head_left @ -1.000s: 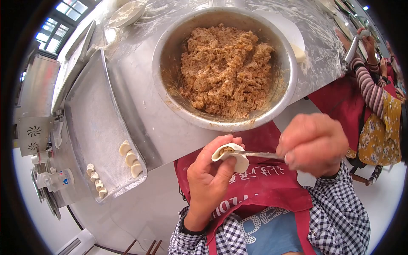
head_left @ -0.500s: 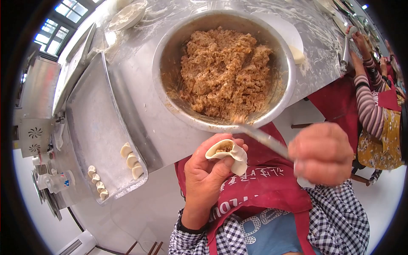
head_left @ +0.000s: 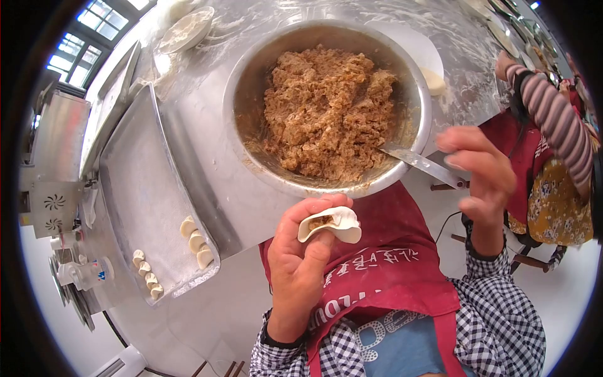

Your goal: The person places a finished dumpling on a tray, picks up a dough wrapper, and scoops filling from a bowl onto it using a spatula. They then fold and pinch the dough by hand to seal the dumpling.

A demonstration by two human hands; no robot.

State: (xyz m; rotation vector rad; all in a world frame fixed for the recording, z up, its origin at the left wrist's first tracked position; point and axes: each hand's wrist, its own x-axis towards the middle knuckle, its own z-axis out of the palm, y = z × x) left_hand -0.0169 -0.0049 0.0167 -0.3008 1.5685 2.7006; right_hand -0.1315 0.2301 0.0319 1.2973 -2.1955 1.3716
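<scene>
In the head view, my left hand is closed around a folded dumpling of pale dough, with brown filling showing at its open side. A large metal bowl of brown minced filling stands just beyond it. Across the bowl's right rim leans a flat metal spatula, its tip down in the filling. Just right of its handle end is my right hand, fingers apart and holding nothing.
A metal tray at the left carries several shaped dumplings near its front. Dough wrappers lie beside the bowl on the floury table. A co-worker's striped sleeve reaches in at the right.
The spatula has gone from above the dumpling to the bowl's rim, and my right hand has let go of it and opened. The dumpling has tipped over in my left hand.
</scene>
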